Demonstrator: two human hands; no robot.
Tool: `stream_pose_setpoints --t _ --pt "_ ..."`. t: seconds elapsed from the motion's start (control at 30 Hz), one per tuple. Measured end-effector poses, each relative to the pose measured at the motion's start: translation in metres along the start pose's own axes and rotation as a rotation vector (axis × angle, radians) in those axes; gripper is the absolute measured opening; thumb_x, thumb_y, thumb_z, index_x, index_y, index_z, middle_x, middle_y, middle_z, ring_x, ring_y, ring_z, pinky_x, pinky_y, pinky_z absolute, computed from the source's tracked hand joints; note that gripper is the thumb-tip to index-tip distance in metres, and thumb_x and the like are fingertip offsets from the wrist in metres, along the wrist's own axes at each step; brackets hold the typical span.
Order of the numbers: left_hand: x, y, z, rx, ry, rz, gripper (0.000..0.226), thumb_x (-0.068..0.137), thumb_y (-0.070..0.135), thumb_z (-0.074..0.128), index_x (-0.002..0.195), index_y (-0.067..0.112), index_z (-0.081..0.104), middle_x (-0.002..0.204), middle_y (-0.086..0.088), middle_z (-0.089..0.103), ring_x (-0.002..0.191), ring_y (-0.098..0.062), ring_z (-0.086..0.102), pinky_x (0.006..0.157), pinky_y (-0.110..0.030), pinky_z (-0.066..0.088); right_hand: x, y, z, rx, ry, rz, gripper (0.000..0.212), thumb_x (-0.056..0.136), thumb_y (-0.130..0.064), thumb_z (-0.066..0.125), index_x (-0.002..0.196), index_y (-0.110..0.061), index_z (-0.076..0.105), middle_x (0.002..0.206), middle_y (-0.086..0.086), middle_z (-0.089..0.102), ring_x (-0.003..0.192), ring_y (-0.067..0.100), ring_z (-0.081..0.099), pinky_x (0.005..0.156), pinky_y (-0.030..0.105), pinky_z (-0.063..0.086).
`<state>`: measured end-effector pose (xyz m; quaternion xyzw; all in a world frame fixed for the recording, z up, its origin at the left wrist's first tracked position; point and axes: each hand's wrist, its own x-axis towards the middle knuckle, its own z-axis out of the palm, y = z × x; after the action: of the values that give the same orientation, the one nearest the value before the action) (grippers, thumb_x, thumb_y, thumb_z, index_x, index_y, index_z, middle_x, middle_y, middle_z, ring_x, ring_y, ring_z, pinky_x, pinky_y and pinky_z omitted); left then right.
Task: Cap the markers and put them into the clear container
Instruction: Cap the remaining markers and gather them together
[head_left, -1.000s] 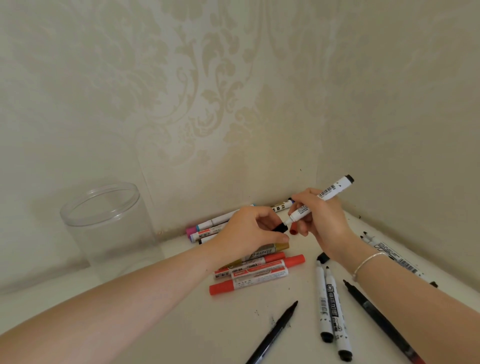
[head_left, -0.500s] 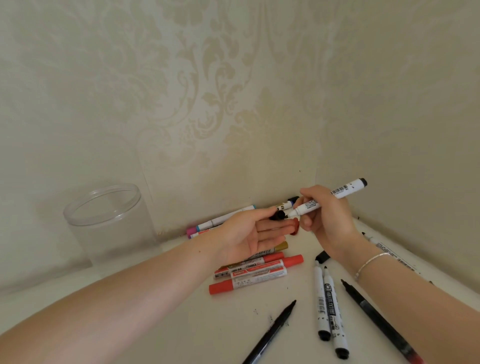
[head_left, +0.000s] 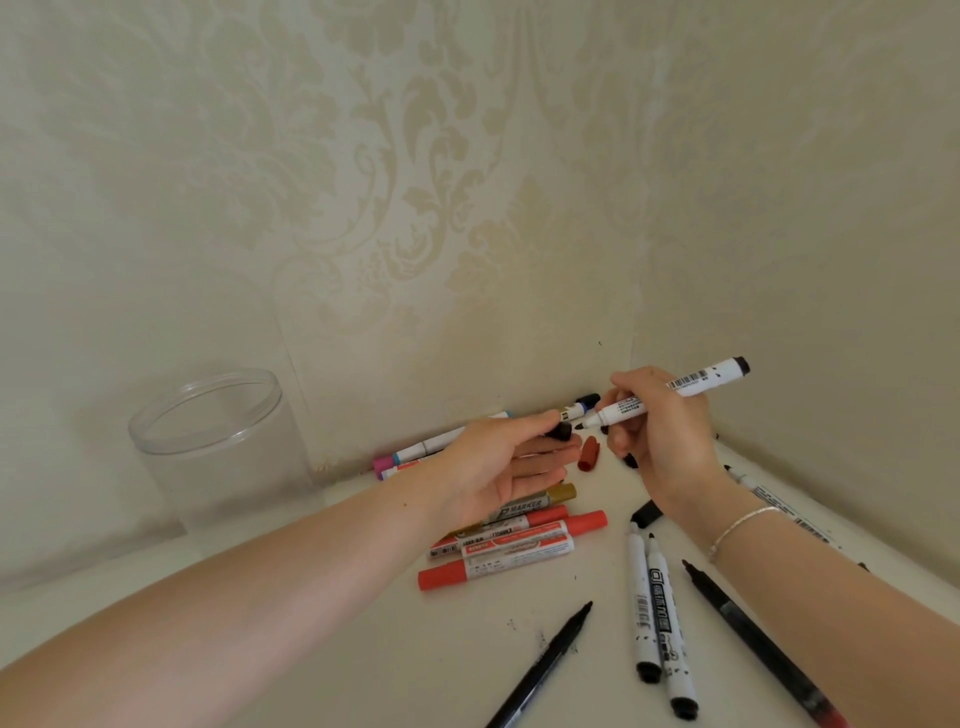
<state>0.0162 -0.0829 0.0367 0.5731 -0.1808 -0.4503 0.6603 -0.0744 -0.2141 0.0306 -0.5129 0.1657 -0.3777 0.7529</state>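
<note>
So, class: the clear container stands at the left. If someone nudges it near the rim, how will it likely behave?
The clear container looks like thin see-through plastic with nothing visible inside, so it is probably light and would slide easily. It stands upright and fairly tall, so a push near the rim might tip it. Its round wall suggests it would roll if it fell over.

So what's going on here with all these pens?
A person is capping markers at a table corner. The right hand holds a white marker with its tip bare, and the left hand pinches a small black cap just short of that tip, not yet on. The clear container stands to the left with nothing visible inside. More markers, and a loose red cap, lie on the table.
</note>
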Motion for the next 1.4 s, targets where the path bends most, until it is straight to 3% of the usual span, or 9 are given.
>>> stream_pose_setpoints --t 0.13,0.23,0.37,0.6,0.73,0.9,1.13,1.27,1.4 --pt "0.005 -0.004 -0.004 0.377 0.185 0.273 0.023 0.079 0.014 0.078 0.097 0.014 0.064 0.09 -0.006 0.074 0.078 -0.015 0.073 0.074 -0.031 0.06 0.003 -0.004 -0.001 0.098 -0.003 -0.001 0.027 0.089 -0.005 0.053 0.063 -0.006 0.046 0.055 0.01 0.051 0.032 0.017 0.037 0.036 0.022 0.032" --pt "0.007 -0.006 -0.004 0.603 0.219 0.402 0.022 0.073 0.015 0.083 0.087 0.021 0.067 0.08 0.004 0.067 0.067 -0.012 0.067 0.071 -0.038 0.06 0.003 -0.002 0.0 0.094 -0.076 0.018 0.027 0.089 -0.006 0.053 0.063 -0.006 0.047 0.057 0.011 0.054 0.033 0.017 0.039 0.036 0.023 0.034" --pt "0.009 -0.008 -0.002 0.708 0.215 0.466 0.023 0.07 0.019 0.085 0.081 0.028 0.067 0.082 0.001 0.065 0.066 -0.016 0.061 0.071 -0.048 0.058 0.003 0.003 0.003 0.006 -0.099 0.017 0.024 0.088 -0.005 0.055 0.065 -0.004 0.049 0.06 0.014 0.056 0.033 0.017 0.041 0.036 0.024 0.035" --pt "0.01 -0.005 -0.002 0.813 0.221 0.494 0.024 0.07 0.025 0.084 0.086 0.025 0.067 0.081 -0.001 0.066 0.062 -0.014 0.059 0.071 -0.043 0.056 0.005 0.008 0.006 -0.172 -0.088 -0.019 0.019 0.087 -0.005 0.057 0.069 -0.003 0.052 0.059 0.017 0.059 0.034 0.02 0.043 0.039 0.028 0.036" --pt "0.011 -0.004 -0.003 0.776 0.153 0.443 0.021 0.074 0.026 0.082 0.089 0.025 0.068 0.08 -0.006 0.065 0.065 -0.02 0.062 0.072 -0.048 0.058 0.007 0.007 0.005 -0.173 -0.076 -0.026 0.019 0.087 -0.005 0.057 0.069 -0.003 0.053 0.059 0.019 0.057 0.033 0.019 0.042 0.036 0.025 0.035" --pt "0.011 -0.005 -0.002 0.761 0.11 0.416 0.014 0.078 0.03 0.079 0.084 0.03 0.067 0.079 -0.009 0.061 0.068 -0.016 0.062 0.071 -0.043 0.06 0.01 0.009 0.001 -0.109 -0.044 -0.023 0.02 0.088 -0.004 0.056 0.068 -0.004 0.051 0.05 0.009 0.055 0.031 0.017 0.039 0.033 0.022 0.033" --pt "0.007 -0.002 0.005 0.625 -0.006 0.384 0.017 0.089 0.019 0.067 0.104 0.009 0.064 0.075 -0.002 0.067 0.061 -0.008 0.063 0.062 -0.025 0.056 0.016 0.017 -0.002 -0.059 -0.218 0.099 0.026 0.088 -0.014 0.059 0.065 -0.004 0.052 0.046 0.006 0.049 0.044 0.021 0.038 0.048 0.031 0.031" --pt "0.006 0.003 0.014 0.518 -0.037 0.266 0.012 0.096 0.018 0.057 0.105 0.011 0.06 0.069 0.001 0.05 0.052 -0.003 0.048 0.053 -0.02 0.052 0.026 0.021 -0.003 -0.143 -0.249 0.118 0.028 0.081 -0.026 0.069 0.063 -0.009 0.054 0.059 0.01 0.049 0.058 0.027 0.039 0.053 0.034 0.035" --pt "0.007 0.001 0.017 0.219 -0.057 0.068 0.028 0.1 0.036 0.047 0.098 0.014 0.063 0.06 0.004 0.04 0.049 -0.006 0.031 0.046 -0.018 0.036 0.028 0.015 0.002 -0.247 -0.25 0.145 0.029 0.082 -0.026 0.07 0.064 -0.016 0.05 0.06 0.0 0.051 0.058 0.014 0.047 0.066 0.029 0.042"
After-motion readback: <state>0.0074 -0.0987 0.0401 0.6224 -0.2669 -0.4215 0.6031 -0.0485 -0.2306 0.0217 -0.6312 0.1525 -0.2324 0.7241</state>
